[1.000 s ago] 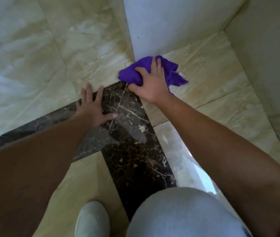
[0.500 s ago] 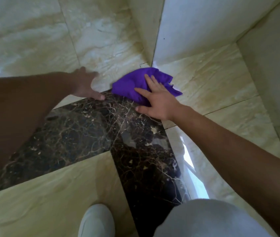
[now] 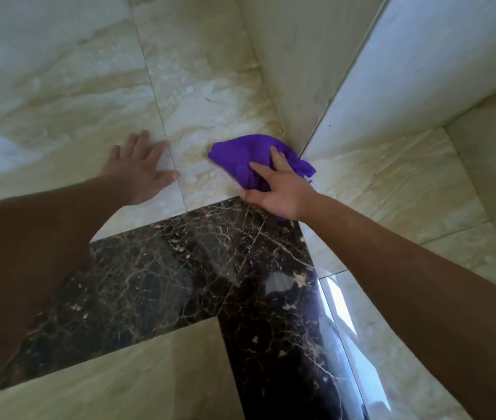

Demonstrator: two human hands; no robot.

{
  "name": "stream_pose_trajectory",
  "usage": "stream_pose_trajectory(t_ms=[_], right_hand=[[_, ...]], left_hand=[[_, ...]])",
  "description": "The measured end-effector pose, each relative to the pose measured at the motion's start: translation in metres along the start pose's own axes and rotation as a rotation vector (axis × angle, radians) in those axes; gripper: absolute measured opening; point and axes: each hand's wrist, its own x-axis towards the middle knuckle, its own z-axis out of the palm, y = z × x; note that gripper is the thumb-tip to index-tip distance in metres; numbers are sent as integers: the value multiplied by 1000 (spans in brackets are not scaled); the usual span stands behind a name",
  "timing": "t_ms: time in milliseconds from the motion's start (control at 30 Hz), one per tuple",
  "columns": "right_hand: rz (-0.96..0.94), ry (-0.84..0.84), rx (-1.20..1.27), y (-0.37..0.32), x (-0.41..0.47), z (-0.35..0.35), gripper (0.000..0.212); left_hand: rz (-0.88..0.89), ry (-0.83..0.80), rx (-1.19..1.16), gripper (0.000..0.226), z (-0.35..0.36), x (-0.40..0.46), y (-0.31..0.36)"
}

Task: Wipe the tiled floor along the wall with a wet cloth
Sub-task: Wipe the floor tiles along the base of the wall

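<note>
A crumpled purple cloth (image 3: 242, 156) lies on the cream tiled floor (image 3: 204, 98), right at the foot of a projecting white wall corner (image 3: 358, 95). My right hand (image 3: 277, 189) presses flat on the cloth's near side, fingers spread over it. My left hand (image 3: 137, 171) rests palm down on the cream tile to the left of the cloth, fingers apart, holding nothing. Small wet droplets show on the tile between the two hands.
A dark brown marble strip (image 3: 210, 268) forms an L-shaped band in the floor below my hands. Cream skirting (image 3: 295, 71) runs along the wall beyond the cloth. More cream tiles (image 3: 398, 183) extend to the right of the corner.
The cloth and my right hand have slid off the dark strip onto the cream tile along the wall. My left hand has moved forward from the dark strip onto the cream tile.
</note>
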Motion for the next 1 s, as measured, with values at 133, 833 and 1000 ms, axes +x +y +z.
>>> stream_pose_trajectory(t_ms=[133,833,1000], right_hand=[[70,45,49,-15,29,-5,85],[181,-38,-206,-76,158,-80,95],[221,4,-252,-85,176,-76,107]], left_hand=[[-63,128,-123,81,5,30,-6],[16,372,-76,63,-11,131,-84],[-4,443,-94,62,-11,153,-94]])
